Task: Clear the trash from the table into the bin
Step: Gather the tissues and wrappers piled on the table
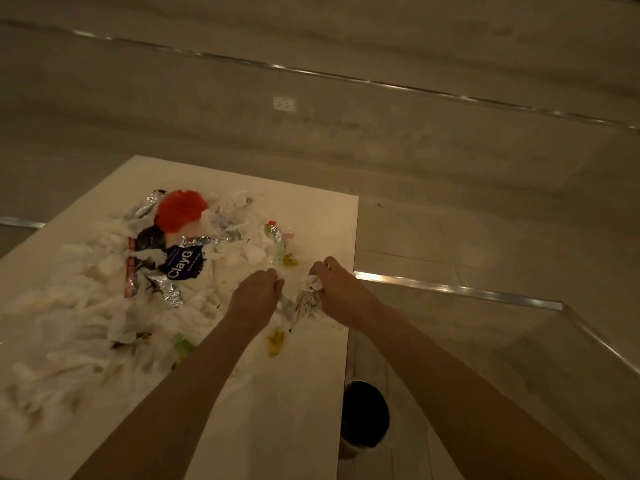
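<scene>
A white table [304, 403] carries a wide heap of crumpled white tissues [79, 327], foil scraps [169, 292], a red plastic bag [181, 209] and a dark blue wrapper [181, 265]. My right hand [337, 289] is shut on a dirty crumpled tissue [306, 301] near the table's right edge. My left hand [258, 292] lies curled beside it, fingers closed at the same wad's left end. A yellow food smear [276, 341] sits just below both hands. The bin [363, 415], a dark round opening, stands on the floor to the right of the table.
Small wrappers and a yellow bit [282, 244] lie beyond my hands. A green scrap [181, 344] rests by my left forearm. Metal strips [457, 289] cross the pale floor, and a wall socket [284, 104] is ahead.
</scene>
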